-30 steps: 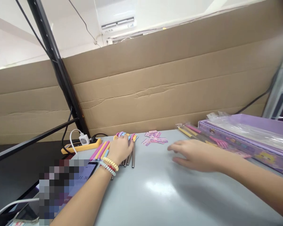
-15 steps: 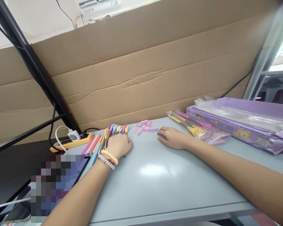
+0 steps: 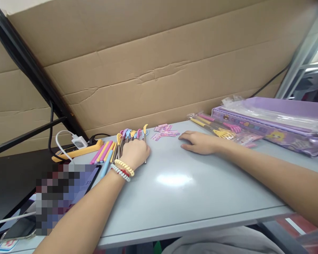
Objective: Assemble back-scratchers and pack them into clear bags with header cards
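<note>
My left hand (image 3: 136,151), with coiled bands at the wrist, is closed around the metal rod of a back scratcher. Its yellow hand-shaped head (image 3: 145,127) sticks up past my knuckles, and the rod's lower tip shows below; my fingers hide part of the grip. Under and beside this hand lies a row of back scratcher rods with coloured heads (image 3: 127,133). Loose pink, yellow and blue handles (image 3: 106,152) lie just to their left. My right hand (image 3: 198,142) rests on the table, thumb apart from the fingers, holding nothing, close to small pink printed cards (image 3: 164,133).
Bagged yellow and pink back scratchers (image 3: 219,130) lie before a purple box (image 3: 270,132) at right. A yellow power strip (image 3: 79,151) with a white charger and a tablet (image 3: 87,183) sit at left. Cardboard (image 3: 159,70) walls the back of the grey table (image 3: 153,204).
A yellow-headed back scratcher now stands out from the row in my left hand. The view has tilted down, showing the table's front edge. My right hand stays near the cards.
</note>
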### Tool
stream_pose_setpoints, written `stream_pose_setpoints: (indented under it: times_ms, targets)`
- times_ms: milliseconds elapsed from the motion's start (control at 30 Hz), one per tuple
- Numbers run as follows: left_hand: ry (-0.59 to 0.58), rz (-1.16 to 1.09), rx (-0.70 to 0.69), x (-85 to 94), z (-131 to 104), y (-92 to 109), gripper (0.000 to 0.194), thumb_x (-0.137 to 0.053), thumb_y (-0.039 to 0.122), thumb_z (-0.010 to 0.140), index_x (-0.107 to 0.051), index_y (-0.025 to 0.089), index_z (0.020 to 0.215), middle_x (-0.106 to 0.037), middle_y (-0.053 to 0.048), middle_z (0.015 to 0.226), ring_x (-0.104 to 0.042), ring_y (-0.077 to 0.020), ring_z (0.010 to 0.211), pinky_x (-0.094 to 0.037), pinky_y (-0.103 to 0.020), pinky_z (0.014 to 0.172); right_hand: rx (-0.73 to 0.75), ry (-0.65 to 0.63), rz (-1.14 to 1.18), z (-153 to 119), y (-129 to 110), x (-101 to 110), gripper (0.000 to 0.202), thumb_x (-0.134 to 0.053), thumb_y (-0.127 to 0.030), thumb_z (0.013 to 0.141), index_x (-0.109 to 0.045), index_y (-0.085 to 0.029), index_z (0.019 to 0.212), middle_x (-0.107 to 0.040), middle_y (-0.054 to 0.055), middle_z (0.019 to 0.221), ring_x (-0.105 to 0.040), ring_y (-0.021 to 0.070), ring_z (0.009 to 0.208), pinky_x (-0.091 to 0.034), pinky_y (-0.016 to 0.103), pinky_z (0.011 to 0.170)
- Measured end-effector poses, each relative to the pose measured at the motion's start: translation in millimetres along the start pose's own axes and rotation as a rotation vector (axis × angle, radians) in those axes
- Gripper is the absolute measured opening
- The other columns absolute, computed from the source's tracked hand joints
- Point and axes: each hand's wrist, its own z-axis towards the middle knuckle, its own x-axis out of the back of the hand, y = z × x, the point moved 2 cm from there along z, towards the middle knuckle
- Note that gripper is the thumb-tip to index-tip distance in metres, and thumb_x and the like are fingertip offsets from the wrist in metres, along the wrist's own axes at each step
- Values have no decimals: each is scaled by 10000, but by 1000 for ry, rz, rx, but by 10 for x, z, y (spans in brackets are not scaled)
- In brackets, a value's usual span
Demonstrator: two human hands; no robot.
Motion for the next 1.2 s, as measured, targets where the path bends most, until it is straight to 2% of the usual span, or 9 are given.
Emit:
stream_pose_setpoints:
  times_ms: [67, 167, 267, 367, 467, 633, 800, 1100, 1200]
  targets:
    - [84, 7, -107, 29, -20, 28, 410, -319, 322, 887, -678, 133, 835, -685, -143, 783, -668, -290, 792, -499, -384, 679, -1, 127, -5, -5, -17, -5, 638, -471, -420, 840, -378, -132, 1402, -437, 162, 1383, -452, 295, 1248, -380, 405, 1025]
    - [179, 9, -314, 62, -61, 76, 407, -319, 354, 909, -654, 151, 795, -679, -103, 778, -658, -260, 737, -493, -366, 658, 38, 443, -100, -20, -91, 37, 819, -554, -360, 784, -188, -111, 1474, -235, 199, 1499, -256, 333, 1374, -302, 465, 1076]
    - [221, 1, -450, 69, -90, 118, 386, -328, 360, 926, -638, 151, 832, -677, -92, 814, -647, -236, 755, -487, -349, 686, 177, 600, -259, -41, -213, 90, 705, -534, -315, 804, -283, -149, 1442, -244, 192, 1503, -177, 363, 1390, -241, 544, 1061]
    - [223, -23, -517, 50, -89, 142, 384, -307, 354, 948, -623, 140, 905, -674, -99, 850, -638, -224, 807, -472, -341, 747, 294, 522, -376, -54, -339, 119, 443, -478, -335, 864, -521, -157, 1266, -506, 183, 1323, -386, 344, 1261, -256, 517, 1010]
    - [197, -50, -509, 32, -66, 137, 372, -285, 333, 960, -603, 140, 955, -677, -101, 908, -635, -227, 852, -457, -344, 786, 228, 411, -429, -56, -431, 142, 361, -378, -369, 935, -646, -138, 1004, -663, 164, 1000, -559, 278, 969, -294, 453, 919]
    - [153, -94, -403, 32, -30, 83, 415, -245, 371, 967, -605, 164, 946, -685, -78, 809, -645, -219, 765, -449, -320, 690, 46, 177, -369, -38, -472, 118, 395, -345, -422, 948, -633, -152, 950, -682, 140, 928, -609, 242, 822, -349, 326, 716]
    - [108, -107, -491, -16, -42, 76, 381, -351, 459, 925, -625, 194, 927, -668, -52, 709, -632, -221, 700, -430, -307, 629, 52, -40, -272, -42, -403, 61, 438, -290, -461, 946, -623, -178, 922, -680, 116, 870, -632, 249, 767, -349, 309, 631]
    - [56, -121, -511, -31, -47, 114, 440, -312, 483, 927, -637, 192, 864, -682, -65, 760, -633, -206, 705, -430, -298, 629, 8, -146, -153, -93, -323, 150, 422, -384, -552, 864, -618, -206, 802, -654, 83, 790, -584, 220, 676, -331, 288, 550]
    - [132, -126, -429, 63, 10, -10, 465, -301, 513, 918, -643, 205, 853, -702, -61, 823, -646, -216, 786, -446, -309, 696, 1, -150, -154, -95, -324, 154, 415, -383, -551, 859, -604, -209, 777, -643, 81, 775, -575, 220, 673, -331, 289, 547]
